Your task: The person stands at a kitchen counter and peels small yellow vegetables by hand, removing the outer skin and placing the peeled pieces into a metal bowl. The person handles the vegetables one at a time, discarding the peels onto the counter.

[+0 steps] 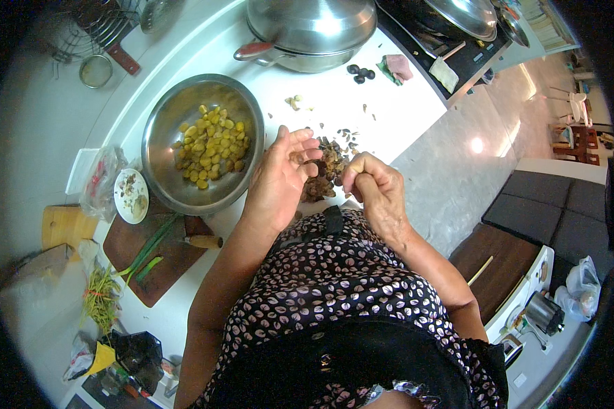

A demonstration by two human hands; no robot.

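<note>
My left hand point(286, 176) is held palm up with its fingers apart, just right of a wide stainless steel bowl point(254, 112). A small brown spot shows at its fingers; whether it is a loose piece is unclear. Many yellow peeled kernels point(212, 145) lie in the bowl. Past the fingertips, a heap of brown shells point(330, 166) rests on the white counter close to my body. My right hand point(376, 189) is curled beside the heap's right side, thumb against the fingers. Anything between them is hidden.
A lidded steel pan point(312, 30) stands at the back, near dark round nuts point(360, 74) and a folded cloth point(398, 69). The cooktop point(414, 30) is at back right. On the left are a small white dish point(131, 197) and a cutting board point(143, 276) with scallions point(151, 245) and a wooden-handled knife point(204, 241).
</note>
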